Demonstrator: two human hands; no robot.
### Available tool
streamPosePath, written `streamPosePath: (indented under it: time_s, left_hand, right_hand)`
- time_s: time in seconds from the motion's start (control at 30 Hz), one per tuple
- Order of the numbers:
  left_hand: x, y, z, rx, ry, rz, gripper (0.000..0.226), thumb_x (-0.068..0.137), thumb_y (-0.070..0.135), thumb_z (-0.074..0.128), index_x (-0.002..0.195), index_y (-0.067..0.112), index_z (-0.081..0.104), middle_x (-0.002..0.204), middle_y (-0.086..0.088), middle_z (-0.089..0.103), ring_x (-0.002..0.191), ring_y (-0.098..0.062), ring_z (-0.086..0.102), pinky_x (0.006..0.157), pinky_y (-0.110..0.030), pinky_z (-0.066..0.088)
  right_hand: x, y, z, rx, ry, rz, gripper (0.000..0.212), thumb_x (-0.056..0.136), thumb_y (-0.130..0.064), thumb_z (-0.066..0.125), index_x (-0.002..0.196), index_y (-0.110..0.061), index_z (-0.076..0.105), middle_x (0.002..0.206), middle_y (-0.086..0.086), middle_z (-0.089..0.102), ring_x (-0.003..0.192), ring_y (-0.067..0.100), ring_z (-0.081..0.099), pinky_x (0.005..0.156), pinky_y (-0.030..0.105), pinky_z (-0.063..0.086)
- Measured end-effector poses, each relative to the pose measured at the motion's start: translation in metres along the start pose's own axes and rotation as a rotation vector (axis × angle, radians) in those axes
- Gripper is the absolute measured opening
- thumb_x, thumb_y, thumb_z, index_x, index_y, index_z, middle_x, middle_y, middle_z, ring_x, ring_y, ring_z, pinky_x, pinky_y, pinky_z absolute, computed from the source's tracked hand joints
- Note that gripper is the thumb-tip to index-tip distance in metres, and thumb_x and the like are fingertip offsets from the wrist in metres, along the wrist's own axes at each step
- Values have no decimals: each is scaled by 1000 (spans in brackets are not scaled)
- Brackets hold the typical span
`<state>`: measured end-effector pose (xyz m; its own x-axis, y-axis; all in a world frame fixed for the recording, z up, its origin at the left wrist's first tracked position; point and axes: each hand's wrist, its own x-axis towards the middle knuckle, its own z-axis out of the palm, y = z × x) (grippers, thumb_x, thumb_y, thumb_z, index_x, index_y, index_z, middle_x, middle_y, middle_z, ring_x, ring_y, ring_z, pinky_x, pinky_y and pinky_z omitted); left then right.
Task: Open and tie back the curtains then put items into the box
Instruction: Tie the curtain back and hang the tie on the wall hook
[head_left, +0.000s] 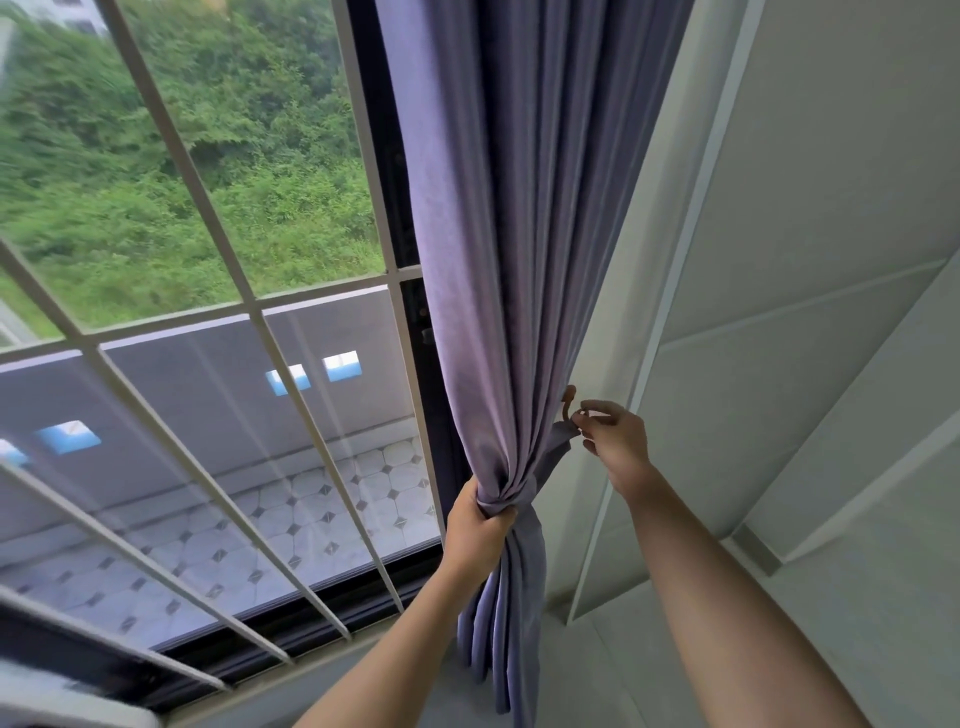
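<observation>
A purple curtain (498, 260) hangs gathered at the right side of the window. My left hand (475, 525) grips the bunched fabric at its narrowest point. A matching purple tieback band (558, 441) runs from the bunch up to a small tan wall hook (568, 402). My right hand (613, 441) pinches the end of the band right beside the hook. No box or other items are in view.
A window (208, 364) with white bars fills the left, with green trees and a tiled balcony floor outside. A white wall (779, 312) with raised trim lines stands on the right. The dark window sill (291, 618) runs along the bottom left.
</observation>
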<state>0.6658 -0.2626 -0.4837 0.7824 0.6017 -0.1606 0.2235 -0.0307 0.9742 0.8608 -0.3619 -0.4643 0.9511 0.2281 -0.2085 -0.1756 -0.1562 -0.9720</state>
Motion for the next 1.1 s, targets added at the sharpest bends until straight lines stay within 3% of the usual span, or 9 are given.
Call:
streamPosePath:
  time_s: [0.17,0.3,0.4,0.5,0.57,0.67,0.73,0.9,1.1]
  left_hand:
    - [0,0,0,29,2,-8,36,81,2,58,110,23,59,102,2,68,99,-16,63,88,-37,53]
    - [-2,3,0,40,1,6,36,81,1,58,107,25,59,101,5,68,99,-13,63,86,-31,52]
    - [-1,3,0,55,-2,20,36,81,2,58,104,29,59,101,5,68,99,-13,62,87,-33,52]
    - [-1,5,-3,47,-42,26,40,80,-1,58,101,33,59,98,8,69,97,-10,63,86,-30,53]
    - [0,6,-6,45,-89,20,42,80,-2,58,99,35,60,96,10,69,96,-9,64,85,-27,52]
    - [5,8,-9,55,-126,16,40,78,-2,58,96,33,60,94,8,69,95,-14,64,85,-30,52]
    - [6,8,-10,67,-118,5,41,79,-3,57,97,33,60,95,7,69,97,-14,64,87,-32,53]
    - [3,7,-8,61,-110,27,42,80,-4,57,97,34,58,96,8,68,94,-9,63,80,-23,53]
    - [3,5,-8,58,-104,42,44,81,-4,56,99,37,57,96,12,67,94,-5,62,82,-23,53]
  right_hand:
    - [-4,7,4,-266,70,-238,9,84,-18,68,92,-23,68,76,0,69,70,18,65,72,32,53]
    - [-10,15,8,-437,96,-331,22,91,-20,62,109,-16,73,103,8,73,95,24,67,83,27,47]
    - [-11,16,6,-518,91,-308,27,94,-31,57,115,-21,70,107,7,72,100,28,66,83,31,49]
    - [-9,17,1,-694,-48,-146,40,97,-45,46,87,-15,71,80,8,67,85,31,65,67,30,44]
    - [-10,19,0,-747,-121,-83,46,98,-47,43,66,-17,58,65,3,57,80,32,63,62,30,38]
    - [-8,15,4,-683,-42,-171,25,96,-38,51,99,-18,66,88,5,68,93,31,65,71,31,45]
    - [-11,10,7,-564,59,-225,29,92,-29,61,118,-18,57,97,6,70,92,29,65,76,32,47]
    - [-13,16,6,-553,98,-350,10,91,-19,62,100,-18,61,91,6,74,84,27,68,70,27,48]
    - [-18,18,8,-751,-2,-242,33,94,-16,54,127,-15,60,114,8,68,104,29,64,84,33,49]
